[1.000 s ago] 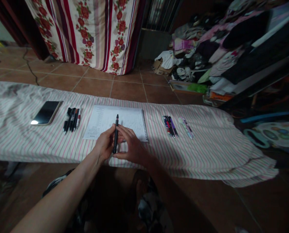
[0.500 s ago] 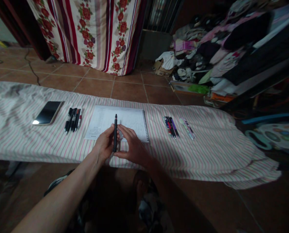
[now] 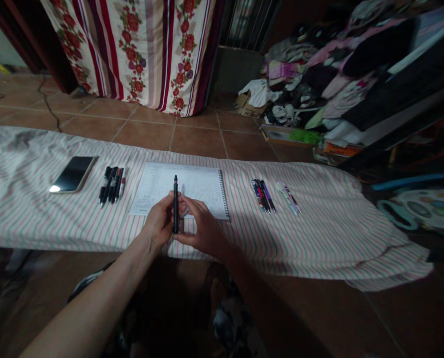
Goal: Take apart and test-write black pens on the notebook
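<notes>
A slim black pen (image 3: 175, 206) stands upright over the near edge of an open spiral notebook (image 3: 207, 181), its narrower dark end pointing up. My left hand (image 3: 161, 219) is closed on it from the left side. From the right, my right hand (image 3: 205, 226) cups around it, with the thumb at the pen's lower end and the fingertips by its middle. The notebook's pages carry faint writing or print too small to read, and its coil runs down the right side.
On the striped cloth (image 3: 319, 233) lie a phone (image 3: 74, 174), several dark pens (image 3: 112, 184) left of the notebook, and more pens (image 3: 264, 195) and two pale ones (image 3: 288, 198) to its right. Beyond are a flowered curtain (image 3: 155, 54) and a clothes pile (image 3: 311, 74).
The pen and both hands have shifted very slightly left. My right fingers are a little more bent towards the pen. All else lies as before.
</notes>
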Tool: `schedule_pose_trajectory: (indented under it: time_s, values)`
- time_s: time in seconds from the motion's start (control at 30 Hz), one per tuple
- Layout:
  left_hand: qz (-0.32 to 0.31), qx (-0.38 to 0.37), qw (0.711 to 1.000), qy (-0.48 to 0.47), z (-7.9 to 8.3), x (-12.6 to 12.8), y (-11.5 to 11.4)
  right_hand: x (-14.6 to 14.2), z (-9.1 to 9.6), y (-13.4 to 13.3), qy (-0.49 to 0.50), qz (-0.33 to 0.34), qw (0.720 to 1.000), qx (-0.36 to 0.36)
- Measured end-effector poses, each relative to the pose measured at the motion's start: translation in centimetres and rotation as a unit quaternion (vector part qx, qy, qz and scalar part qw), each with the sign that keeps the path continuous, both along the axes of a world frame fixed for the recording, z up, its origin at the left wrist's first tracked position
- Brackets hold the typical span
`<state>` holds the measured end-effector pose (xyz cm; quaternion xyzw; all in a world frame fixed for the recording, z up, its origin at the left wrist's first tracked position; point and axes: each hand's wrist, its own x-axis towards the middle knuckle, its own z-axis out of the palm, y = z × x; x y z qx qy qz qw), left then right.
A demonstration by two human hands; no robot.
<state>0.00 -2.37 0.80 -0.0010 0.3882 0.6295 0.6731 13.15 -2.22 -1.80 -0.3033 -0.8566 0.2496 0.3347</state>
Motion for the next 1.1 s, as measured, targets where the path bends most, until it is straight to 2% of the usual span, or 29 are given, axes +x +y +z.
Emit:
schedule_pose_trajectory:
  time_s: [0.17,0.33,0.5,0.67,0.8,1.1]
  values:
    - [-0.037,-0.004,0.999,0.02,-0.15,0.29,-0.12,-0.21,-0.28,-0.02,0.012,0.019,0.999,-0.023]
    - [-0.02,-0.013,0.999,0.027,-0.12,0.48,-0.08,-0.15,-0.37,0.06,0.002,0.039,0.999,-0.035]
    - [-0.026,0.0,0.998,0.051,-0.14,0.31,-0.23,-0.1,-0.4,-0.06,0.0,0.053,0.999,-0.007]
    - [-0.018,0.0,0.997,0.069,-0.23,0.19,-0.37,-0.24,-0.38,-0.12,0.0,0.046,0.999,-0.022]
    - [-0.01,0.002,0.999,0.039,0.04,0.24,-0.21,-0.38,-0.53,0.08,0.007,0.039,0.998,-0.041]
    - [-0.053,0.003,0.999,-0.005,0.5,-0.16,-0.11,-0.43,-0.56,-0.12,0.023,0.056,0.997,-0.056]
